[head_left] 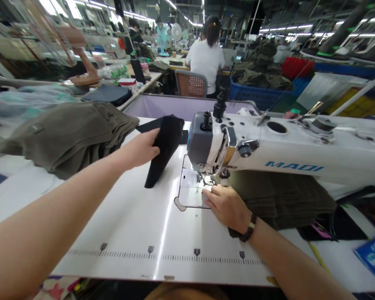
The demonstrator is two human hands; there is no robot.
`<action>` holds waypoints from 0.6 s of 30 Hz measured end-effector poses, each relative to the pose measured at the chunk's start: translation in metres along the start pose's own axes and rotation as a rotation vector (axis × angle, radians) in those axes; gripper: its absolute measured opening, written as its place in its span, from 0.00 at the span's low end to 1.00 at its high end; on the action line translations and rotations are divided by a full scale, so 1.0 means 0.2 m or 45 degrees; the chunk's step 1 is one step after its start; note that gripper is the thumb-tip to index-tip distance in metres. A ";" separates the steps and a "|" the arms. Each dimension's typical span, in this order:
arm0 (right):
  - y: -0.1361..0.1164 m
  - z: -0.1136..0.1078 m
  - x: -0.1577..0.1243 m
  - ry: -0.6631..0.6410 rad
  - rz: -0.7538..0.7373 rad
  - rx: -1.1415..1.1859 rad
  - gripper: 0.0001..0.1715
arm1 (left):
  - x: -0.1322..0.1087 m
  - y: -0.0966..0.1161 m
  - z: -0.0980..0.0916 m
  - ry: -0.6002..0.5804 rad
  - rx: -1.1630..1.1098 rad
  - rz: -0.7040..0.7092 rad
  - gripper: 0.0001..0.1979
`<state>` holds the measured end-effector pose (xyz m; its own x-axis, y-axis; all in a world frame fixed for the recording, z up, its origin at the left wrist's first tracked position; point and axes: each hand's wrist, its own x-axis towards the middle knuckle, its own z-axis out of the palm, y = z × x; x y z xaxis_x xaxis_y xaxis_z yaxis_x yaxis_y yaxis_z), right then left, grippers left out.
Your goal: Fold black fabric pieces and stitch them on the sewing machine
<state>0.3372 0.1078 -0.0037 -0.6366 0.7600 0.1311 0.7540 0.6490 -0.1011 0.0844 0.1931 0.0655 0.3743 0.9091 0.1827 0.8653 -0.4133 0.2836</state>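
Note:
My left hand [143, 148] is closed on a black fabric piece [167, 146], whose narrow end hangs down to the left of the sewing machine [287, 146]. My right hand [228, 206] rests just in front of the presser foot, fingers drawn together and tips low over the needle plate [190, 193]. Whatever those fingertips may pinch is hidden or too small to make out. A dark bracelet [250, 229] circles the right wrist. Behind that hand, under the machine arm, lies a stack of dark olive fabric pieces [284, 200].
Olive garment pieces [71, 133] are heaped on the table's left side. A ruler scale [175, 256] runs along the front edge. Ahead, a person in white [206, 58] sits by a brown chair [192, 84]. A blue crate [256, 91] of fabric stands beyond the machine.

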 end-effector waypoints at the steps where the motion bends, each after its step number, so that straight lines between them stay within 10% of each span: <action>1: 0.00 0.00 0.00 0.004 -0.005 0.000 0.07 | -0.01 -0.01 -0.03 -0.016 -0.141 -0.022 0.24; 4: 0.00 0.00 0.00 0.015 -0.009 -0.006 0.08 | -0.11 0.01 0.02 -0.195 -0.577 -0.152 0.24; 7: 0.01 0.00 -0.01 0.012 -0.019 -0.014 0.09 | -0.27 0.04 0.18 -0.060 -0.321 -0.188 0.24; 13: 0.03 0.01 -0.02 0.058 -0.244 0.016 0.10 | -0.50 0.23 0.40 -0.005 0.302 0.609 0.15; 18: 0.04 0.01 -0.03 0.106 -0.299 0.018 0.11 | -0.39 0.28 0.49 0.052 0.392 0.758 0.17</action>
<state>0.3470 0.1078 -0.0080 -0.7783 0.5828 0.2335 0.5840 0.8086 -0.0718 0.1368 0.1044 -0.0249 0.8095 0.5256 0.2618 0.5730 -0.8044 -0.1570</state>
